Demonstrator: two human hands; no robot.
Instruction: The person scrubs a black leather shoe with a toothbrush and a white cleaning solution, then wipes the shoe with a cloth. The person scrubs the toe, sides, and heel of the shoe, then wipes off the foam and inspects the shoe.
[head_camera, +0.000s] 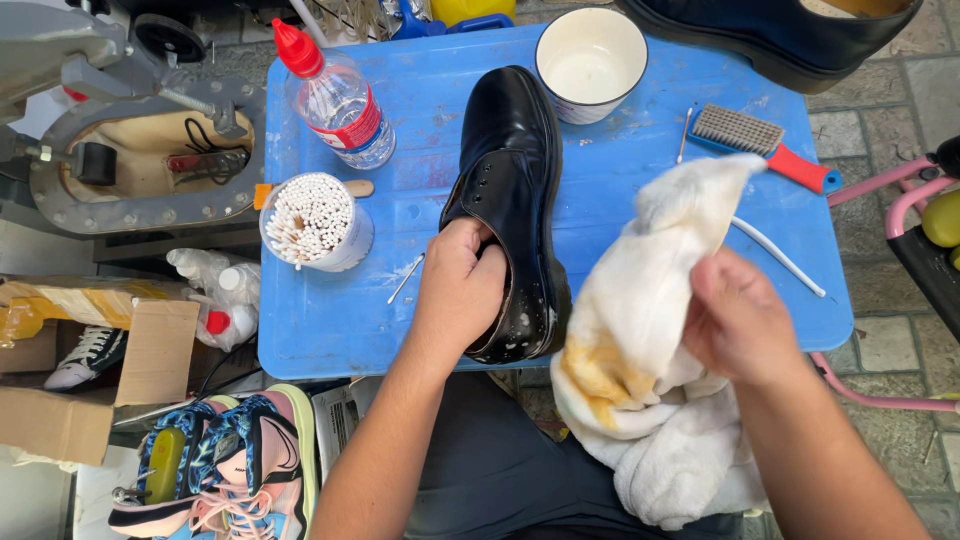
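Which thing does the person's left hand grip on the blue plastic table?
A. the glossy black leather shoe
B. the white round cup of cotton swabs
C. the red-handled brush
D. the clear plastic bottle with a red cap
A: the left hand is closed on the heel opening of the glossy black leather shoe, while the bottle, cup and brush lie untouched on the blue plastic table.

Black leather shoe (510, 190) lies on its side on my blue table (640, 200), toe pointing away, white flecks at heel. White towel (650, 330), yellow-stained, bunched up beside it, hanging past the table's near edge.
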